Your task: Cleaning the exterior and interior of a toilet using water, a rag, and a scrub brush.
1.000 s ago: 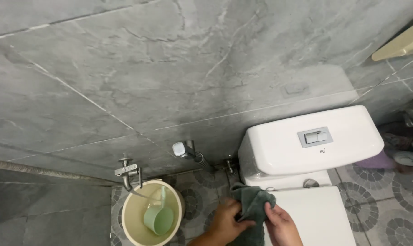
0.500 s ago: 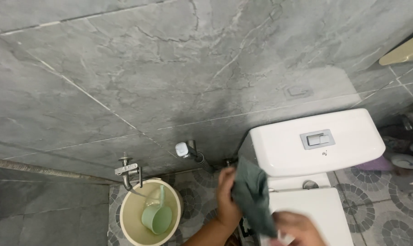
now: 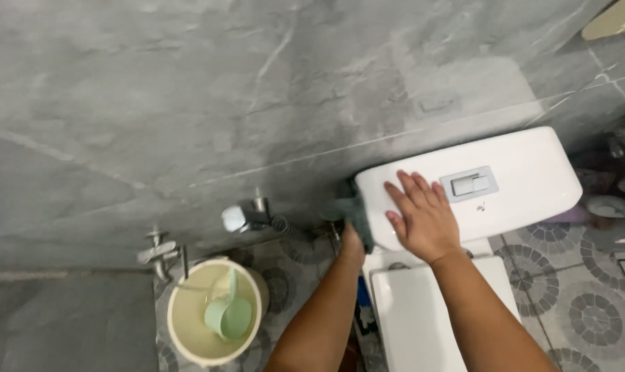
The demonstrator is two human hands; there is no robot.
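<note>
Grey-tiled bathroom: right hand (image 3: 422, 219) flat, fingers spread, on cistern (image 3: 519, 180); left hand (image 3: 351, 241) (mostly hidden) grips cloth (image 3: 352, 211).

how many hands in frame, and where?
2. Left hand presses the dark green cloth against the cistern's left side; right hand lies flat on its lid.

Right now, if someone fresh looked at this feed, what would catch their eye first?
First the white toilet tank against the grey tiled wall, with the right hand spread flat on its lid. At the tank's left end the left hand presses a dark green cloth against its side. Lower left, a cream bucket on the patterned floor holds a pale green dipper.
</note>
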